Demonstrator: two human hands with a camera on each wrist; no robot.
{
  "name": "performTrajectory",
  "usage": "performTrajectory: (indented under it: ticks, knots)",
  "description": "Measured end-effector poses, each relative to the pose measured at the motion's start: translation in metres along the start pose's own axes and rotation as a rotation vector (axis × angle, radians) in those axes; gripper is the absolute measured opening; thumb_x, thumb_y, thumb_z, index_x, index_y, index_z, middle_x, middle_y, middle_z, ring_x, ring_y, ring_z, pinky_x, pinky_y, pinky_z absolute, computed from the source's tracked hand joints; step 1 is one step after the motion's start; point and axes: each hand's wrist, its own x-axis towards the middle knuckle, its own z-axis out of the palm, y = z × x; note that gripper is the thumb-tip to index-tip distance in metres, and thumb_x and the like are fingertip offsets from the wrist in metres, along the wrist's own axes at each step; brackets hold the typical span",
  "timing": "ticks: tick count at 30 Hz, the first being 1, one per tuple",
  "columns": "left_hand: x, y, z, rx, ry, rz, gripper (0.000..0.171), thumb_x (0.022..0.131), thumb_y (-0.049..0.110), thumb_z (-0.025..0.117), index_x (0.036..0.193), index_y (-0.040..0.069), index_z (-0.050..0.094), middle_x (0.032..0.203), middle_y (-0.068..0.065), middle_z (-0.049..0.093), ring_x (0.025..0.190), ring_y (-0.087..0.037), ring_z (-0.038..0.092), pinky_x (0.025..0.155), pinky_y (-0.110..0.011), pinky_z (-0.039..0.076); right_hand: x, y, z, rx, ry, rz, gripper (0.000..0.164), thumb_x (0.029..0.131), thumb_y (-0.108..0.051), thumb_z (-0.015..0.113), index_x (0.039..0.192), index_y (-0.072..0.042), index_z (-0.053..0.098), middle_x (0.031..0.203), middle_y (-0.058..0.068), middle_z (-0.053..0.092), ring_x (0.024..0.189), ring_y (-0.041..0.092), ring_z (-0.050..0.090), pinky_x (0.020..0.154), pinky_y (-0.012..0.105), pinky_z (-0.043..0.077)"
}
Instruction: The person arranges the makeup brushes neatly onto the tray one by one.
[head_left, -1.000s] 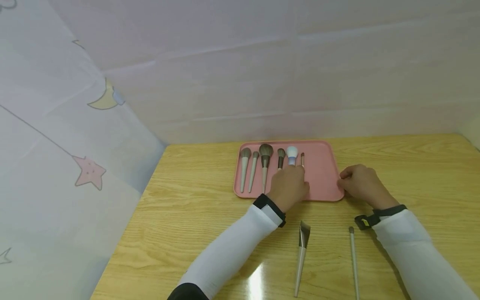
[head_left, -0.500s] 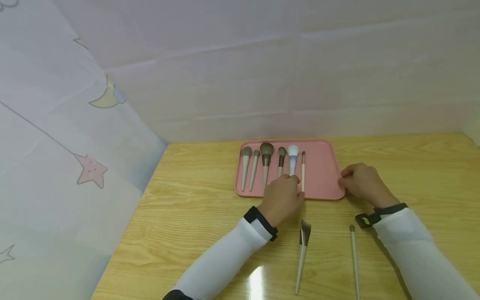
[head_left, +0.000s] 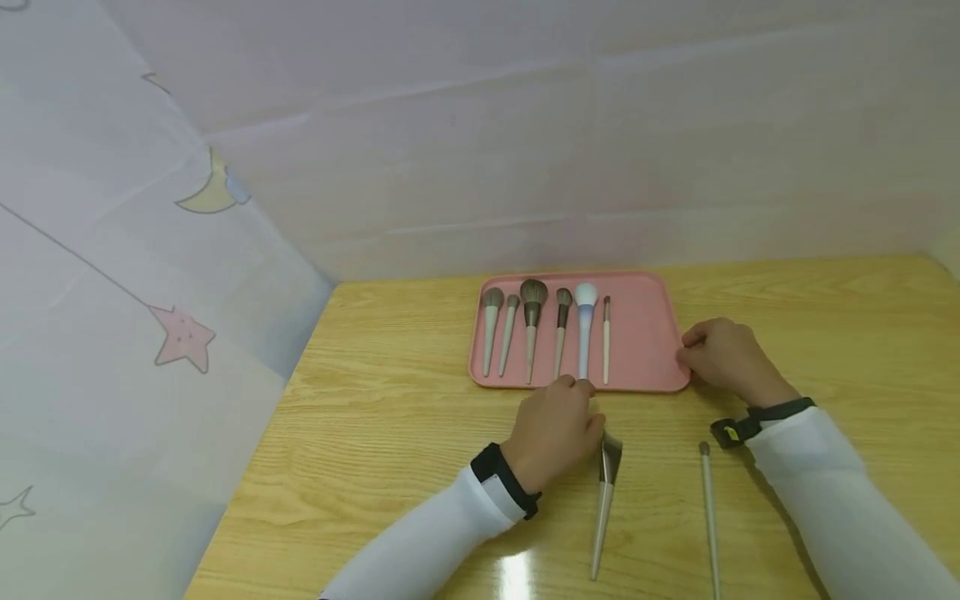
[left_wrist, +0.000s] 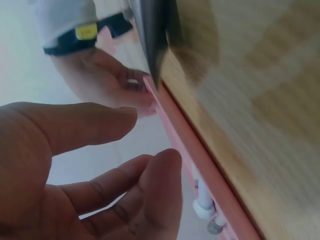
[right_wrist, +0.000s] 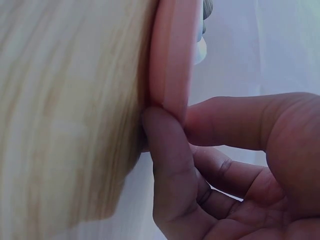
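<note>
On the pink tray [head_left: 643, 337] several makeup brushes lie side by side, among them a white-headed brush [head_left: 585, 321] and a thin small-headed brush [head_left: 607, 337]. My left hand [head_left: 553, 429] hovers in front of the tray's near edge, thumb and fingers apart around nothing [left_wrist: 100, 165]. Just beside its thumb lies an angled flat brush [head_left: 606, 500] on the table; its dark head [left_wrist: 152, 35] shows blurred in the left wrist view. With thumb and forefinger my right hand [head_left: 727, 360] pinches the tray's right rim [right_wrist: 172, 60].
A slim brush [head_left: 709, 517] with a small dark tip lies on the wooden table [head_left: 360, 400], right of the angled brush. Behind the table hangs a pale cloth [head_left: 450, 167]; another with a star and moon print is at the left.
My left hand has drawn back from over the tray toward the angled brush, uncovering the handles of the white-headed and thin brushes. The right hand keeps its place on the rim.
</note>
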Motion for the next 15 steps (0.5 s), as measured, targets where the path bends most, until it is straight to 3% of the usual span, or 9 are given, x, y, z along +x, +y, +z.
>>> performTrajectory:
  ticks: [5, 8, 11, 15]
  knots:
    - [-0.023, 0.017, -0.004, 0.069, -0.02, 0.034, 0.025, 0.1, 0.03, 0.072, 0.107, 0.006, 0.073, 0.095, -0.004, 0.071, 0.073, -0.009, 0.066, 0.056, -0.017, 0.052, 0.0, -0.001, -0.001, 0.009, -0.015, 0.012, 0.037, 0.095, -0.013, 0.064, 0.116, 0.016, 0.067, 0.092, 0.023, 0.074, 0.075, 0.023, 0.067, 0.062, 0.029, 0.049]
    - [-0.036, 0.031, -0.006, 0.205, -0.043, 0.061, 0.03, 0.099, 0.043, 0.073, 0.099, 0.012, 0.071, 0.087, 0.002, 0.067, 0.066, -0.005, 0.062, 0.052, -0.015, 0.049, 0.0, -0.001, -0.002, 0.009, -0.011, 0.011, 0.037, 0.094, -0.013, 0.064, 0.116, 0.016, 0.067, 0.091, 0.023, 0.074, 0.075, 0.023, 0.067, 0.061, 0.029, 0.049]
    - [-0.045, 0.041, -0.002, 0.321, -0.048, 0.08, 0.036, 0.093, 0.051, 0.076, 0.103, 0.016, 0.072, 0.084, 0.006, 0.066, 0.064, -0.005, 0.061, 0.05, -0.016, 0.048, -0.001, -0.002, -0.002, 0.0, -0.004, 0.009, 0.037, 0.094, -0.014, 0.064, 0.116, 0.016, 0.067, 0.092, 0.023, 0.074, 0.075, 0.024, 0.067, 0.061, 0.029, 0.049]
    - [-0.052, 0.048, 0.006, 0.378, -0.029, 0.087, 0.029, 0.092, 0.039, 0.078, 0.108, 0.016, 0.074, 0.081, 0.006, 0.066, 0.059, -0.005, 0.06, 0.045, -0.017, 0.045, -0.001, -0.001, -0.001, 0.0, -0.007, 0.006, 0.037, 0.094, -0.014, 0.064, 0.116, 0.017, 0.067, 0.092, 0.024, 0.074, 0.077, 0.026, 0.066, 0.062, 0.029, 0.049]
